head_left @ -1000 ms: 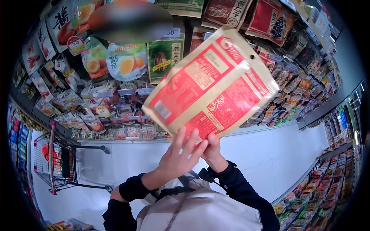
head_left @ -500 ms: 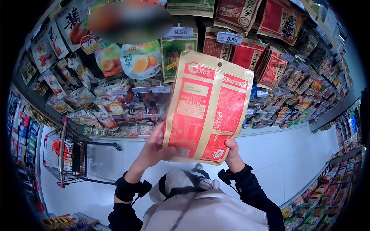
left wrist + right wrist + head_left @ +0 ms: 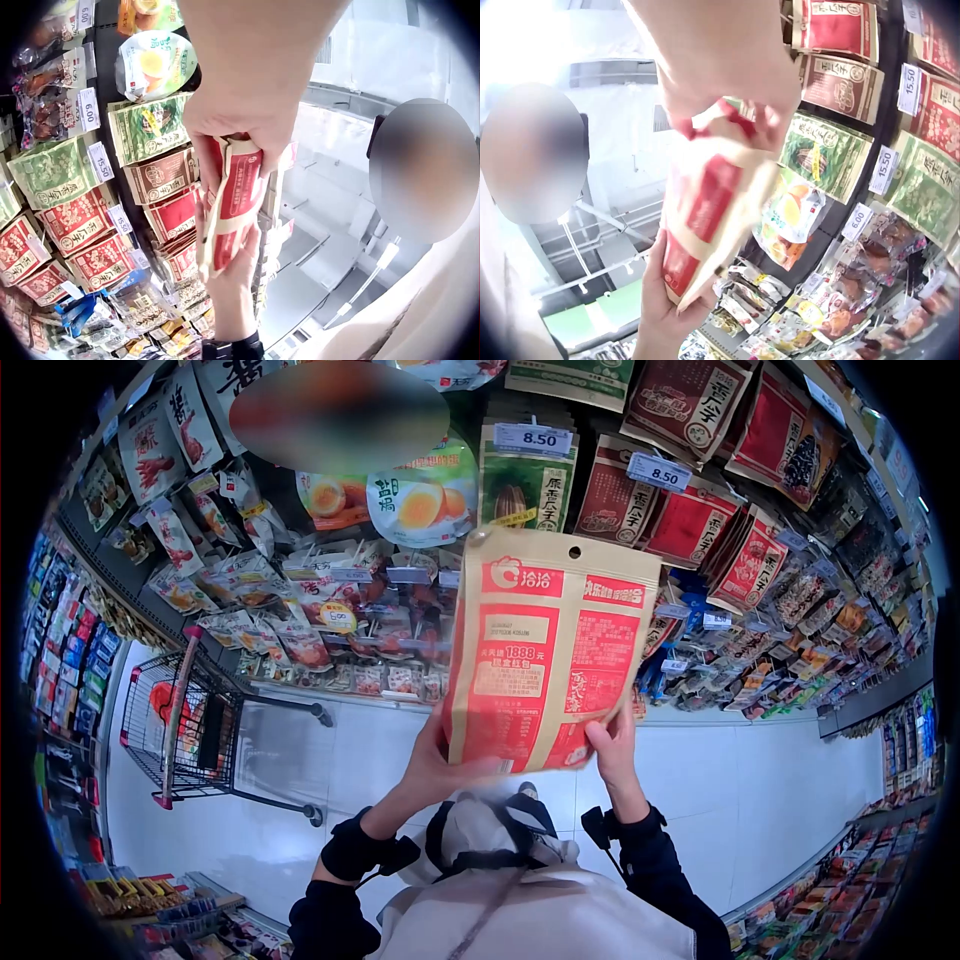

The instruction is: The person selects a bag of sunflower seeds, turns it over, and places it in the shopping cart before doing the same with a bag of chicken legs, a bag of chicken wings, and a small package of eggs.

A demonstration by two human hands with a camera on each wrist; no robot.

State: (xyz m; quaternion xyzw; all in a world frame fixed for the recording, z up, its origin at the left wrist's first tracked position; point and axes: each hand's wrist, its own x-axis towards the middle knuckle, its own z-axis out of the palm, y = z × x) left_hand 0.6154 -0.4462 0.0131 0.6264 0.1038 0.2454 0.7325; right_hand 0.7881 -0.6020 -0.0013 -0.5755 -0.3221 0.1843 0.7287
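A tan and red bag of sunflower seeds (image 3: 560, 620) stands nearly upright in front of the chest, its printed back facing the head camera. A round hang hole shows near its top edge. My left hand (image 3: 435, 762) grips the lower left corner, fingers behind and thumb across the front. At the lower right edge my right hand (image 3: 617, 748) holds the bag, thumb on the front. The left wrist view shows the bag's bottom (image 3: 238, 184) between both hands. In the right wrist view, my right hand (image 3: 731, 82) curls over the bag's edge, with part of the bag blurred.
Racks ahead hold hanging packs, among them a green seed pack (image 3: 525, 490) and an egg pack (image 3: 420, 500), with price tags (image 3: 533, 439). A shopping cart (image 3: 190, 725) stands on the left on the pale floor (image 3: 720, 790). More shelves line both sides.
The bag has swung from tilted to nearly upright. My left hand has gone from the front of its bottom to its lower left corner. The view has shifted left, bringing the cart inward.
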